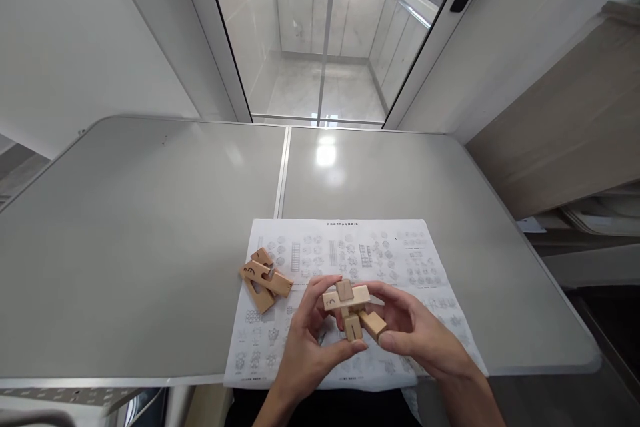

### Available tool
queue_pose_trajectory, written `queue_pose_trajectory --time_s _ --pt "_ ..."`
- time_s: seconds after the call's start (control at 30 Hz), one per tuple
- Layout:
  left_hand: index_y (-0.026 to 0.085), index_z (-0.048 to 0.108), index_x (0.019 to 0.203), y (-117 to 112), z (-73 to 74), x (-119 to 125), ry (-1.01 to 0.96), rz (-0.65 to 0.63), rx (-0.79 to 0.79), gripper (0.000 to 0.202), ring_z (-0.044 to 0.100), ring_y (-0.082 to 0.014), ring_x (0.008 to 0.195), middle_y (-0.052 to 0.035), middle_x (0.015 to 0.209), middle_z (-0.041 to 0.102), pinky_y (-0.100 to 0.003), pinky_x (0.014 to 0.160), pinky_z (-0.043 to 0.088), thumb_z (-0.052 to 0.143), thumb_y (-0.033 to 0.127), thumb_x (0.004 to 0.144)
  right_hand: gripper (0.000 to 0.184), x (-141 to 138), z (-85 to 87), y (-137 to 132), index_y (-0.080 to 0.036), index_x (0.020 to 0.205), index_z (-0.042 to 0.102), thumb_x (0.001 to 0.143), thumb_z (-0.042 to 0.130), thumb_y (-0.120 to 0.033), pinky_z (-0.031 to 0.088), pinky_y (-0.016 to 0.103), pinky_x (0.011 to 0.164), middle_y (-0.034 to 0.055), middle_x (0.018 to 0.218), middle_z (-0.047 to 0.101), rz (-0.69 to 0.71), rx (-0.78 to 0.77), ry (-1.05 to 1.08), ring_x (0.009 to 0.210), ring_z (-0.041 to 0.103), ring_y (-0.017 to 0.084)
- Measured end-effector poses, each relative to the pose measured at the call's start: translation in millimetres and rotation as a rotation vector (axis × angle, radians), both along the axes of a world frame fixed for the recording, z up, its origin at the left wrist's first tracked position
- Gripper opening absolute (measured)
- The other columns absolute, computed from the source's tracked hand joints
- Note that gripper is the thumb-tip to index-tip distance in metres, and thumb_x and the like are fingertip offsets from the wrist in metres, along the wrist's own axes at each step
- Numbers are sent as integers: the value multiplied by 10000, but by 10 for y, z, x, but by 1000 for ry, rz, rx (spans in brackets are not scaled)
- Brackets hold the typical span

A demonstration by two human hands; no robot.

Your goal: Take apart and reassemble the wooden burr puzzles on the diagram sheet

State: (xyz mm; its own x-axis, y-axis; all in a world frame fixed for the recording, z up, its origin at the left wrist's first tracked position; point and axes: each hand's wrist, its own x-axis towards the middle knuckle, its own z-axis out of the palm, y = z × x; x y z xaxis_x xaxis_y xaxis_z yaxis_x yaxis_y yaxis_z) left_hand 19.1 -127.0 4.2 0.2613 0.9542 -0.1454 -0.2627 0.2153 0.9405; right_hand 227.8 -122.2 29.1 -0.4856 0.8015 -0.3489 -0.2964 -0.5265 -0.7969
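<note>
Between my hands is a partly joined wooden burr puzzle [353,301], made of several pale notched bars crossing one another. One bar bears a "3" mark, and another has a line on its end. My left hand [313,330] grips it from the left, thumb along the lower bar and fingers behind. My right hand [413,327] pinches the slanting bar [374,325] at the right, its thumb on the near end and the fingers behind. Several loose notched wooden pieces [265,278] lie in an overlapping pile left of my hands, partly on the sheet.
A white instruction sheet [280,347] with small printed diagrams lies beneath my hands at the table's near edge. The grey folding table [150,233] has a metal seam. Beyond it stands a glass door [300,33]; a wooden shelf unit [565,113] is at the right.
</note>
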Motion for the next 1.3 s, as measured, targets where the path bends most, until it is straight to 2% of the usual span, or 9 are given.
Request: queue_pose_trajectory --time_s 0.23,0.37,0.5,0.7,0.87,0.97,1.07,1.2,1.3 --pt "378 665 1385 3 9 3 -13 -39 51 773 662 -270 1144 -72 1398 513 -340 952 569 993 283 691 596 3 50 13 -299 1319 741 797 903 -537 511 501 1095 113 1430 669 -4 51 -29 1292 655 343" --pt "365 676 1375 6 13 5 26 -24 99 771 636 -283 1192 -73 1378 530 -351 989 568 997 271 680 626 6 44 14 -291 1339 738 800 894 -568 473 515 1146 121 1393 705 -5 48 -48 1306 653 340" --pt "365 690 1345 7 11 9 80 -10 123 734 598 -304 1276 -71 1393 542 -364 1025 566 991 255 685 647 11 23 11 -284 1380 707 819 885 -554 484 530 1144 129 1365 727 -36 37 -74 1312 653 342" --pt "352 674 1353 2 -1 28 106 15 86 730 643 -288 1208 -73 1377 560 -362 969 590 979 247 698 571 -4 -3 -24 -272 1347 722 885 807 -597 487 522 1158 127 1393 717 -91 78 -185 1338 637 346" --pt "337 691 1320 3 2 45 152 30 116 702 661 -262 1116 -81 1372 564 -293 816 595 981 230 690 525 -46 15 -62 -247 1305 741 896 807 -570 532 503 1110 138 1353 740 -174 45 -229 1306 654 354" --pt "351 691 1324 9 7 46 197 5 164 696 658 -275 1142 -78 1348 583 -331 878 593 976 222 701 515 -74 65 -58 -242 1280 753 886 819 -568 552 493 1081 134 1297 765 -178 52 -223 1253 683 353" --pt "361 684 1332 15 23 43 227 -14 202 698 647 -294 1190 -78 1343 593 -379 956 580 977 241 711 527 -94 121 -33 -234 1267 752 879 818 -584 572 487 1046 125 1214 787 -124 67 -198 1165 723 342" --pt "348 691 1319 19 56 45 237 -40 195 675 656 -298 1170 -80 1318 627 -396 952 583 979 280 713 546 -110 153 -1 -227 1243 736 862 823 -610 602 449 950 110 1105 792 -42 67 -194 1046 751 318" --pt "333 698 1305 16 63 47 228 -28 163 665 666 -293 1138 -76 1289 656 -394 937 590 982 284 706 591 -120 141 -10 -227 1211 697 840 814 -673 608 428 908 113 1086 781 -49 82 -207 1030 751 314"
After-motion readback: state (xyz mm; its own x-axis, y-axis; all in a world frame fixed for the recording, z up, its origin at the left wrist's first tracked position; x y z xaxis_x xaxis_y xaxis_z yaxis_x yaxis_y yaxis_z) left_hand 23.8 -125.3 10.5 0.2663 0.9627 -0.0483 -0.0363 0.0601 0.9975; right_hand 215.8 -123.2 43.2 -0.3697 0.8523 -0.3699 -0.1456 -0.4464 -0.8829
